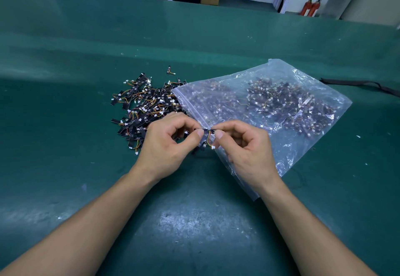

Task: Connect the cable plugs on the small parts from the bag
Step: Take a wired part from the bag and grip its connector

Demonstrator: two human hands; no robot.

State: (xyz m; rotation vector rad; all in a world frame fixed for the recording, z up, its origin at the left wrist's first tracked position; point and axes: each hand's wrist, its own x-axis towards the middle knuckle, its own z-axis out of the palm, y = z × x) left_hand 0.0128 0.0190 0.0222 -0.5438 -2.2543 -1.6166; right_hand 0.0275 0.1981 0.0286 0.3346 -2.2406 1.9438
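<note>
Both hands are at work on one piece: the left hand (164, 146) and the right hand (246, 152) each pinch, between thumb and forefinger, an end of a small black strip-shaped part (206, 132), held just above the green matted worktop (194, 221) in front of the person. Thin orange and yellow wires loop down from the strip to a tiny white plug (213, 147), which hangs loose just beside the right thumb. Judging by that free plug, the connecting step for this piece is in hand and not yet done. The next move seems to call for one hand to catch the plug and seat it squarely in its socket, which is too small to make out here. A loose pile of like black parts (142, 107) lies beyond the left hand, at the mouth of a clear plastic zip bag (292, 152) holding many more.
</note>
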